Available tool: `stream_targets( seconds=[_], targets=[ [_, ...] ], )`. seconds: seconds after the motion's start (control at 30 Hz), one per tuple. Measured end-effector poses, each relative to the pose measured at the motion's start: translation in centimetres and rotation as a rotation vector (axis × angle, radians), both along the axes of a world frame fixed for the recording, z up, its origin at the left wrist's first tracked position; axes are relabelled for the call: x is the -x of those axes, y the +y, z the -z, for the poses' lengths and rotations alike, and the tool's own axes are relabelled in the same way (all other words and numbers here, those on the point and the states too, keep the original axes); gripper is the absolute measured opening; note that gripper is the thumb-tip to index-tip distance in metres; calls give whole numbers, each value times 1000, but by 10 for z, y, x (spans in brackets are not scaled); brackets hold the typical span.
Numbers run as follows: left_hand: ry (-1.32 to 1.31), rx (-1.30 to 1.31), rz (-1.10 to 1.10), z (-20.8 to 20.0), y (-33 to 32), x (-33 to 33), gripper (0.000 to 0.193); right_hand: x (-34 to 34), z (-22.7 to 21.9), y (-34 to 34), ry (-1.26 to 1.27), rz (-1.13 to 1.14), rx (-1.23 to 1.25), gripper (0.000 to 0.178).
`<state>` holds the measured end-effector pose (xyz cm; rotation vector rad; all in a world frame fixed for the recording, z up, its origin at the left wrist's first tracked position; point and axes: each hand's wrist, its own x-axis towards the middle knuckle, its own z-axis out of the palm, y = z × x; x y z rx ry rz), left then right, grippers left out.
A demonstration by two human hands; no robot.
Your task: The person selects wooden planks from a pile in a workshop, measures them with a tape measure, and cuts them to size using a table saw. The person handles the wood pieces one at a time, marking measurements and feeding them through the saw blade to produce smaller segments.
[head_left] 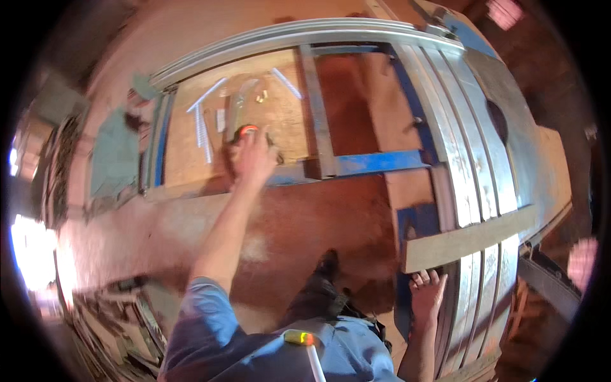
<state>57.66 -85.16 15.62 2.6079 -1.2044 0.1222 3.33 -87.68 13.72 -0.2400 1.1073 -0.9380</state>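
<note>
Out over a wooden panel (280,127) on the far left part of the machine frame, my left hand (256,156) is closed around a red-and-black tape measure (247,130). Motion smears the fingers, and the hand covers most of its body. A pale curved strip (240,102) lies just beyond it. On the right, my right hand (428,294) rests at the edge of the metal sliding table. Its fingers are apart, with their tips by the near edge of a wooden board (471,240). That board lies across the table's grooved rails, and nothing shows in my right palm.
White-and-blue folding rulers (202,134), a small white piece (221,120) and brass-coloured bits (261,97) lie on the panel. A long aluminium fence (305,28) spans the far side. Blue frame bars (379,162) cross the middle. Wood offcuts (114,331) are piled lower left.
</note>
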Motion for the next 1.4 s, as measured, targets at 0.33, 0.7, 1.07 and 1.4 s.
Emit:
stream_targets(
  seconds=[0.33,0.7,1.07,1.4],
  targets=[
    [110,-143,218,67,6,-135,43,-7,-7,47,7,-264,-136,23],
    [2115,283,-329,-35,86,188,28,-84,-25,36,85,-969,280,53],
    [1589,-55,-194,-11,103,344,52,-31,-1,38,42,-1062,210,22],
    [587,-271,822,-56,61,411,65,22,-18,7,144,-1080,284,25]
  ],
)
